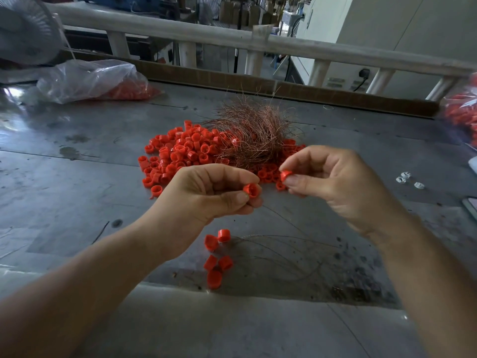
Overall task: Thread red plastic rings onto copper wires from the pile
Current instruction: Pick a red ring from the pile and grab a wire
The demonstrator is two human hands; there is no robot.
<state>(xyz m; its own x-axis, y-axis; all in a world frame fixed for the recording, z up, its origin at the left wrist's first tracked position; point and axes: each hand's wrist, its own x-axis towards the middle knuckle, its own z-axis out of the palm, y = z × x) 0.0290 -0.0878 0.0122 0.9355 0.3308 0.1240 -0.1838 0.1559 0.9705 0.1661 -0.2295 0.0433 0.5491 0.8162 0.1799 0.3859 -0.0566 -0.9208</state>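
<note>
Left hand [206, 195]: raised over the scuffed grey metal desk [77, 156], fingers curled, thumb and forefinger pinching 1 small red plastic ring [251, 190], open end toward the camera. Right hand [333, 177]: raised at about the same height, near the left and not touching it, fingers curled, thumb and forefinger tips pinching a second red plastic ring [286, 174]. Thin bare wire strand [289, 220] running from below the left fingers down to the desk; grip on it not discernible.

Behind both hands, on the desk: loose pile of red plastic rings [178, 153], with a tangled bundle of fine copper wires [255, 130] lying on its right part. Nearer the body, below the left hand: 5 separate red rings [214, 279] on the desk beside several thin curved wire strands [273, 245]; threading of these not discernible.

Far left: clear plastic bag [85, 78] holding more red rings. Right edge: second clear bag of red parts [462, 115], partly out of frame. Right of the right hand: 3 small white plastic pieces [401, 180]. Far edge: white railing [180, 29].
</note>
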